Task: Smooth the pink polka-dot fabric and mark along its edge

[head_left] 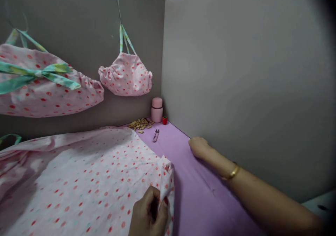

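Observation:
My left hand (149,215) is at the bottom centre, closed in a pinch on the folded corner of a pink fabric (86,180) with red dots. The fabric lies spread over the purple table (194,194). My right hand (198,146) reaches forward along the grey wall (236,82) and rests on the purple surface. Its fingers are curled under, and whatever they hold is hidden. A gold bangle (233,173) sits on that wrist. Small thread snips (155,135) lie ahead of the right hand.
Two dotted pink pouches hang on the back wall by green ties, a large pouch (44,85) and a small pouch (126,75). In the far corner stand a pink bottle (156,110), a tiny red object (164,120) and a pile of small tan pieces (140,124).

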{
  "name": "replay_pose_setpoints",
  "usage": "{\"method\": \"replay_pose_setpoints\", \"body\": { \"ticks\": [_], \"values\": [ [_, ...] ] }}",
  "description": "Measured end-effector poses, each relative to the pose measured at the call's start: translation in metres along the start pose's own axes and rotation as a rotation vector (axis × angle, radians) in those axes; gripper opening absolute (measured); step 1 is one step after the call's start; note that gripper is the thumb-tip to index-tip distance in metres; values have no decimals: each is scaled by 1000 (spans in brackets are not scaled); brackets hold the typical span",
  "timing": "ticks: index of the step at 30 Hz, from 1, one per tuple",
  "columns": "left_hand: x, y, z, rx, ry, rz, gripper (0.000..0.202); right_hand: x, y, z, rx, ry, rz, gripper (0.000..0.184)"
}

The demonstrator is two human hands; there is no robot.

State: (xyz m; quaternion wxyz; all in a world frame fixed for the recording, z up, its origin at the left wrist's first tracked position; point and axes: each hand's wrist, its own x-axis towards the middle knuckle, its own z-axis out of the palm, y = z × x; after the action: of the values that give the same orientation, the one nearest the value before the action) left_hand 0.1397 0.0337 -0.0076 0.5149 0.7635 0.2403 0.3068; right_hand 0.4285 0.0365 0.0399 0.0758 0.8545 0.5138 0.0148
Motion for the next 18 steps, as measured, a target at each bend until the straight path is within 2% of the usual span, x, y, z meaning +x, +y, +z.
{"method": "replay_pose_setpoints", "body": {
  "ticks": [2,5,8,10,13,18],
  "values": [
    [2,-1,2,-6,-10,14,23,5,0,-9,0,39,14,26],
    [1,-2,3,-18,21,2,25,33,-9,-14,35,106,0,34],
    [-2,-2,0,-30,29,-73,26,61,-17,-5,92,110,-39,35],
    [-3,-3,-2,-28,16,-99,26,64,-16,4,138,108,-92,33],
    [-2,-1,-3,-39,11,-104,25,36,-7,13,205,90,-218,31],
    [-1,6,1,-72,90,-96,26,-72,16,15,408,-2,-551,28]
  ]
}}
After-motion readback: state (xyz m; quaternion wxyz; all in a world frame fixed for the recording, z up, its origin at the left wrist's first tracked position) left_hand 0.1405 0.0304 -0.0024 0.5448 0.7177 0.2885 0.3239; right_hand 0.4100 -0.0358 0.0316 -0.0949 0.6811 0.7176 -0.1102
